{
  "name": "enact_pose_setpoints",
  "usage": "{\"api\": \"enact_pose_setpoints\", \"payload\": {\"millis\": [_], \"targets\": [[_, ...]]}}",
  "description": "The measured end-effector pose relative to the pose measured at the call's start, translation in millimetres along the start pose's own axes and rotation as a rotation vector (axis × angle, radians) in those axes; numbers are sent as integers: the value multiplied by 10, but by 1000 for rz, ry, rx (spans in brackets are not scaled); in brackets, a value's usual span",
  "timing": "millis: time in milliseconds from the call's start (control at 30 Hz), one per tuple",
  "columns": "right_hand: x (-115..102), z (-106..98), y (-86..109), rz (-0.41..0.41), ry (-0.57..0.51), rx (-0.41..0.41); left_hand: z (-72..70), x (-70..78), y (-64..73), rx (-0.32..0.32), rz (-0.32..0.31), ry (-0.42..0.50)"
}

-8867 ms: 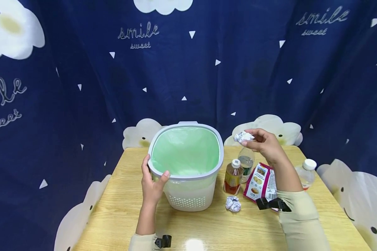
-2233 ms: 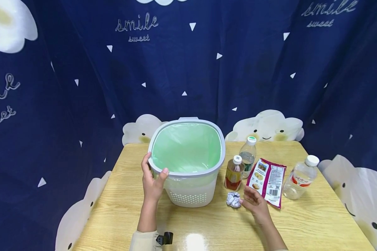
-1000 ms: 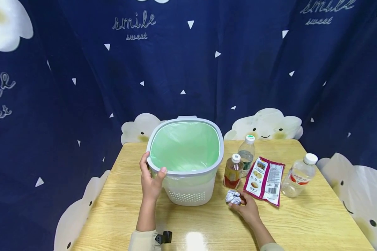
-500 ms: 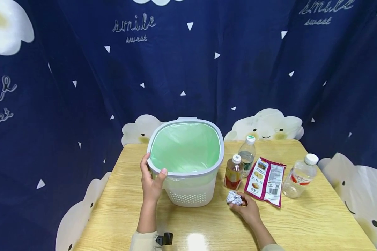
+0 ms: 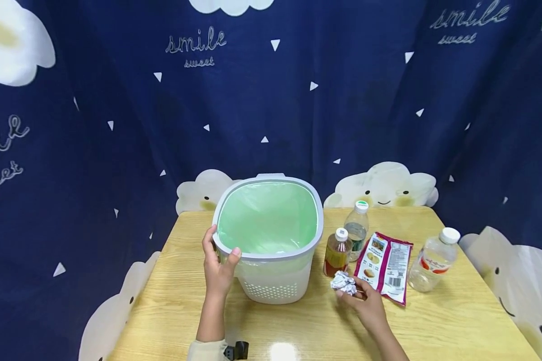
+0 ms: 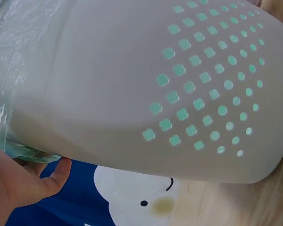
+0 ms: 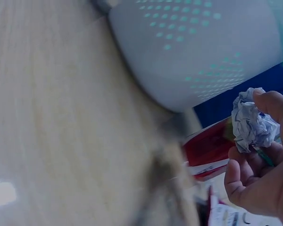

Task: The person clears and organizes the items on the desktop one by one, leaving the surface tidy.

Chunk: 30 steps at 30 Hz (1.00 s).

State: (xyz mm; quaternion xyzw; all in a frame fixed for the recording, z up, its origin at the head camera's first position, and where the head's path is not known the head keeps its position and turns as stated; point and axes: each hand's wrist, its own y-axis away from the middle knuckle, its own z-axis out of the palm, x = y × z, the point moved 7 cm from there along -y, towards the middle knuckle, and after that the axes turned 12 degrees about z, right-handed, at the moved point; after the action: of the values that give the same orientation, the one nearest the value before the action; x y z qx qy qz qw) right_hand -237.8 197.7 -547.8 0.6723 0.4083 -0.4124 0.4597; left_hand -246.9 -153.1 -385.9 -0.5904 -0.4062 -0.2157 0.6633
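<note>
A pale plastic trash bin (image 5: pixel 275 281) with a green liner bag (image 5: pixel 266 215) stands upright at the middle of the table. My left hand (image 5: pixel 219 271) grips its rim at the near left corner, thumb on the front and fingers along the side. In the left wrist view, the fingers touch the bin wall (image 6: pixel 99 84) below the liner's edge. My right hand (image 5: pixel 369 303) pinches a crumpled paper ball (image 5: pixel 343 282) between thumb and fingers. The right wrist view shows this paper ball (image 7: pixel 252 122) raised off the table, with the bin behind it.
Right of the bin stand a bottle of brown drink (image 5: pixel 337 253) and a clear bottle with a green label (image 5: pixel 357 225). A pink-and-white snack bag (image 5: pixel 386 265) lies flat beside them. Farther right is a larger clear bottle (image 5: pixel 432 260). A dark blue curtain (image 5: pixel 271 100) hangs behind the table.
An earlier paper ball in my right hand is gone from view. The right hand has since come down, pinched the second paper ball and lifted it slightly. The left hand stays on the rim.
</note>
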Motion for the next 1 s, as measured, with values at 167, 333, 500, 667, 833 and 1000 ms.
{"api": "enact_pose_setpoints", "payload": {"millis": [167, 333, 500, 667, 833, 1000], "targets": [[-195, -100, 15, -22, -31, -15, 2, 9, -9, 1, 5, -6], [-374, -210, 13, -36, -11, -34, -1, 24, -21, 6, 11, 6], [-566, -273, 57, -48, 3, -60, -16, 26, -20, 11, 10, 3], [-774, -307, 102, -77, -25, -82, -20, 23, -11, 9, 2, 3], [-984, -343, 118, -160, 35, -65, -26, 22, -8, 16, 9, 7], [-1138, -368, 119, -195, 28, -93, -23, 22, -5, 20, 7, 10]]}}
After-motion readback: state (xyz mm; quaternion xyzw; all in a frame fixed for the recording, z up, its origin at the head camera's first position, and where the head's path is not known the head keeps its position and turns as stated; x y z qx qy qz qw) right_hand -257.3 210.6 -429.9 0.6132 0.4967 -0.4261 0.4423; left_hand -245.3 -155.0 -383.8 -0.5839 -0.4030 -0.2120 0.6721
